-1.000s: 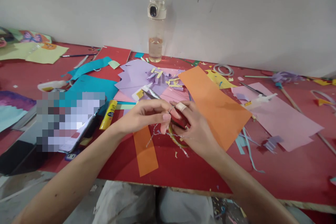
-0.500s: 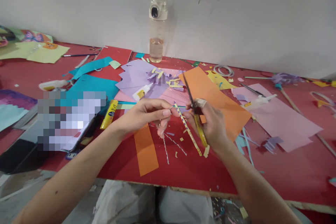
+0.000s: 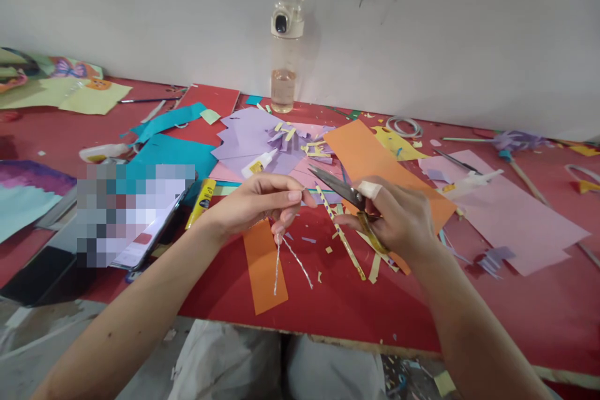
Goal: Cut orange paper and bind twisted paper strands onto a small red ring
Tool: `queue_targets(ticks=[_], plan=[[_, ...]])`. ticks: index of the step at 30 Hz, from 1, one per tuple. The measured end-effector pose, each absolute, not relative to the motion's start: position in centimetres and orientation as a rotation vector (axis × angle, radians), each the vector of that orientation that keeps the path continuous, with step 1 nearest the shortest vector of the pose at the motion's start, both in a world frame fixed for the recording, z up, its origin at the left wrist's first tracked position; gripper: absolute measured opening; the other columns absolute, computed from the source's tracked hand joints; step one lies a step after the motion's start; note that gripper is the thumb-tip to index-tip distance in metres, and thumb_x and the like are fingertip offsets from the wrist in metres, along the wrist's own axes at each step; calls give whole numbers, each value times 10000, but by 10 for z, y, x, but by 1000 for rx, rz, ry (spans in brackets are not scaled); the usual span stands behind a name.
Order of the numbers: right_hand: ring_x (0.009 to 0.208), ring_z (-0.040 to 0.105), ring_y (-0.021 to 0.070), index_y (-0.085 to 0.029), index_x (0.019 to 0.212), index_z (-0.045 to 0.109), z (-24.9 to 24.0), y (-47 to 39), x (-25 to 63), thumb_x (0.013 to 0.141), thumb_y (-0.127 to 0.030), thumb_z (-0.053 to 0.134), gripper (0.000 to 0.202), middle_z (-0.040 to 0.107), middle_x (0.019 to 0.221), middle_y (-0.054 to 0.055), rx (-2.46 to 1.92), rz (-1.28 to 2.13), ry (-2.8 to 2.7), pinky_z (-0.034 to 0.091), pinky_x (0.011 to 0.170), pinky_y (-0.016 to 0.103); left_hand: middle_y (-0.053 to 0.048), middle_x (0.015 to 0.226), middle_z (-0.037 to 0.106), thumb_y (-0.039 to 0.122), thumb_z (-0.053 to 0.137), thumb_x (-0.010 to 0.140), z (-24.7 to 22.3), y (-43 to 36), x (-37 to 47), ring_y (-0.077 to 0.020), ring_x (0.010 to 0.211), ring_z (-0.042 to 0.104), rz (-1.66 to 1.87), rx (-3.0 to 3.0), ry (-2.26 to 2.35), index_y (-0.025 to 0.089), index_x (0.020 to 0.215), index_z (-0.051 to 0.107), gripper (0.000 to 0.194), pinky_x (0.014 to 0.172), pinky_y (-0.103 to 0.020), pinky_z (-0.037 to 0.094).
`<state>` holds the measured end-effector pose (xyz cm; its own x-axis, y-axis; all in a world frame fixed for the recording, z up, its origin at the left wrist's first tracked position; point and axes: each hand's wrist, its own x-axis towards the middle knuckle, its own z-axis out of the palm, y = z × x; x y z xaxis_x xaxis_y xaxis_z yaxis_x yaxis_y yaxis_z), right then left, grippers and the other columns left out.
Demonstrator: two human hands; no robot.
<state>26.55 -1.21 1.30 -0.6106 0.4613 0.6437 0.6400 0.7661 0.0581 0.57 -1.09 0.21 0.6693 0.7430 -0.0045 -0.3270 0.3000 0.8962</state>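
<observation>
The left hand [image 3: 267, 203] is half curled, thumb and index finger pinched on the end of a thin twisted string [image 3: 277, 265]; the other fingers bend beneath, and two strands hang from them over the red surface [image 3: 342, 315], ending beside an orange strip [image 3: 264, 269]. The right hand [image 3: 398, 219] is closed around the yellow handles of a pair of scissors [image 3: 340, 187], a pale wrap [image 3: 369, 189] on one of its fingers. The blades lie nearly together and point up and to the left, toward the left hand, their tips apart from its fingertips. Between the hands, a patterned pencil [image 3: 340, 232] lies slanted on the surface, with small paper scraps around it. A large orange sheet [image 3: 375, 165] reaches from behind the scissors to under the right hand, and a pink sheet [image 3: 520, 219] spreads to its right. Beyond the left hand, a small glue bottle [image 3: 259, 164] rests on purple paper [image 3: 246, 137]. A yellow glue stick [image 3: 201, 202] lies just beside the left wrist, between it and a phone [image 3: 150, 225] whose screen is partly pixelated. A clear water bottle [image 3: 283, 84] stands upright at the back, near the wall [image 3: 164, 19].
</observation>
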Motion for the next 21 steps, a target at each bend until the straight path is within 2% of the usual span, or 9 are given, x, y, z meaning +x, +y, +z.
queue_targets(ticks=[3, 7, 13, 21], plan=[[587, 618, 144, -203, 954, 506, 15, -10, 273, 892, -459, 633, 292, 672, 722, 33, -745, -412, -2410, 349, 477, 240, 30, 550, 558, 322, 668, 882, 5, -9, 4, -63, 432, 537, 690, 1138, 526, 135, 897, 714, 193, 457, -174, 493], [586, 604, 153, -193, 942, 524, 9, -10, 284, 881, -462, 639, 299, 671, 718, 36, -731, -481, -2489, 361, 494, 252, 34, 498, 558, 255, 650, 894, 13, -6, 1, -53, 428, 520, 614, 1292, 637, 131, 845, 729, 155, 523, -180, 499], [630, 612, 157, -207, 872, 546, 2, -14, 289, 873, -508, 641, 316, 683, 753, 37, -690, -454, -2561, 375, 518, 271, 30, 515, 561, 236, 698, 845, 21, -5, -4, -57, 421, 527, 604, 1279, 675, 135, 796, 729, 117, 393, -134, 436], [635, 617, 158, -186, 878, 546, -1, -15, 287, 860, -526, 649, 356, 690, 767, 40, -693, -476, -2547, 377, 516, 274, 35, 507, 542, 212, 681, 863, 21, -5, -6, -37, 404, 519, 570, 1307, 667, 127, 845, 750, 111, 383, -99, 426]])
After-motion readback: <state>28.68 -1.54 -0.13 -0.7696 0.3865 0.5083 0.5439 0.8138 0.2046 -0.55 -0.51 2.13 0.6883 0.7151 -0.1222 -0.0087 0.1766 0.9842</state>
